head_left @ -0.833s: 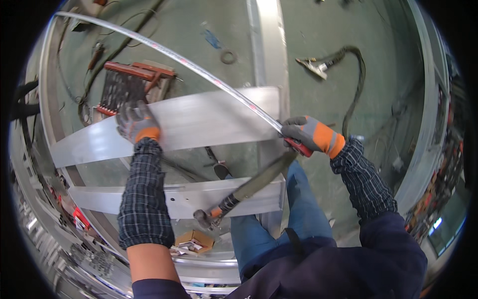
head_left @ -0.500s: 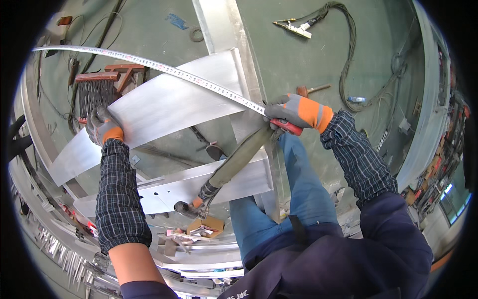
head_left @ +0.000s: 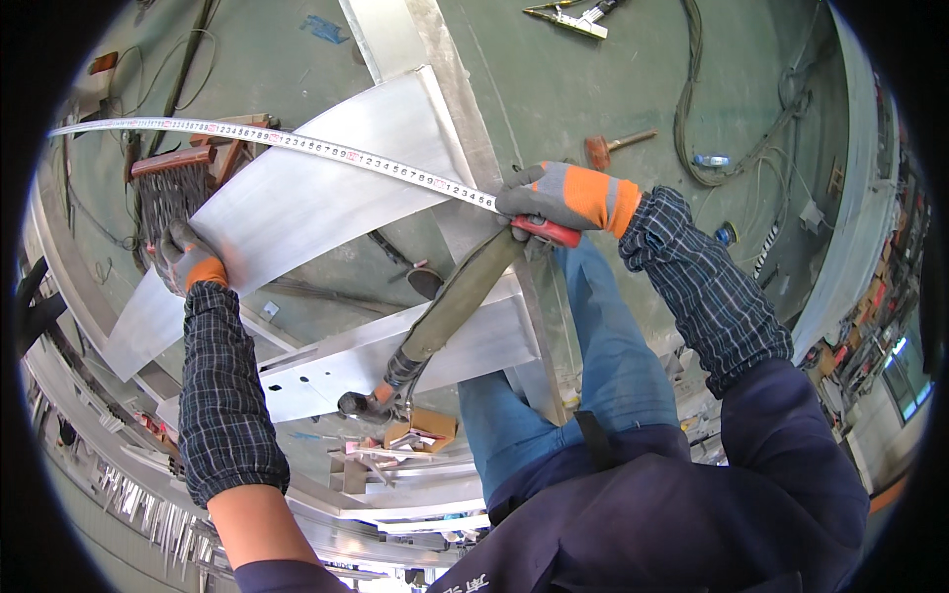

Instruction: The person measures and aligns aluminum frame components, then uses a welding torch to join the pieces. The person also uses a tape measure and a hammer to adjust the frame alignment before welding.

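A long silver metal plate (head_left: 326,203), tapering toward the lower left, lies slantwise in front of me. My left hand (head_left: 188,260), in a grey and orange glove, is closed over its far-left edge. In my right hand (head_left: 561,198), gloved alike, is the red case of a tape measure (head_left: 547,232). Its white blade (head_left: 336,152) runs out leftward above the plate, past my left hand, to the left rim of the picture. Below my right hand, a green-sleeved cable (head_left: 460,301) slants down to a dark torch-like end (head_left: 366,403).
A metal beam (head_left: 450,89) runs beside the plate's right end. A second silver plate with holes (head_left: 306,385) lies nearer me. On the right floor are a mallet (head_left: 599,151), a looped cable (head_left: 684,119) and a bottle (head_left: 712,160). A red-framed bundle of dark bristles (head_left: 173,193) stands left.
The view has shifted, with the plate and beam now farther up and left. The blade's far end has swung nearer to me. Both hands keep their holds.
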`<state>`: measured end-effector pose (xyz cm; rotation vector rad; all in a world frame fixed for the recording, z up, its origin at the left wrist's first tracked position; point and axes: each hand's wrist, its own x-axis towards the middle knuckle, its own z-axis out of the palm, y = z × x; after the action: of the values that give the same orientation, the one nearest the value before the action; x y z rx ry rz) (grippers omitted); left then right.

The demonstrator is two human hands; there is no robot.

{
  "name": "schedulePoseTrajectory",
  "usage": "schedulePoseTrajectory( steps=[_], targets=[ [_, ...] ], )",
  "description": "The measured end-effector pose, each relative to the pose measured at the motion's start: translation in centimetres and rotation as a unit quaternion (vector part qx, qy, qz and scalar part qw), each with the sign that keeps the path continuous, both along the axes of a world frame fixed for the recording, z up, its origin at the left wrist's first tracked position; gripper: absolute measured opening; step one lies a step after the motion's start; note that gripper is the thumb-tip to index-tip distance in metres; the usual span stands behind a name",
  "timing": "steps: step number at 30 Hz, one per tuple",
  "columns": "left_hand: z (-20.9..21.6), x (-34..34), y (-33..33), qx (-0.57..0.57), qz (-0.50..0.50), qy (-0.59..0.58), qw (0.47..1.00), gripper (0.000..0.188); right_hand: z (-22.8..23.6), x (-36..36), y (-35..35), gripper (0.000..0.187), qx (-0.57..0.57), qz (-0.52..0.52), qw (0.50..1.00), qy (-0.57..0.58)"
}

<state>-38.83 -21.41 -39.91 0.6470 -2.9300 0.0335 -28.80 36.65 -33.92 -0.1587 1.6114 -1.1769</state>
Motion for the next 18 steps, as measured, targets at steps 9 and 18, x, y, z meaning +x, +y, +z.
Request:
schedulePoseTrajectory(
  steps=[9, 18],
  targets=[
    [0.5, -0.1, 1.1, 0.022, 0.007, 0.013, 1.0, 0.068, -0.4, 0.1, 0.1, 0.021, 0.033, 0.037, 0.998, -0.036],
    [0.4, -0.3, 1.1, 0.029, 0.0, 0.004, 1.0, 0.069, -2.4, 1.3, 0.7, 0.015, -0.03, 0.106, 0.968, 0.227]
  ],
)
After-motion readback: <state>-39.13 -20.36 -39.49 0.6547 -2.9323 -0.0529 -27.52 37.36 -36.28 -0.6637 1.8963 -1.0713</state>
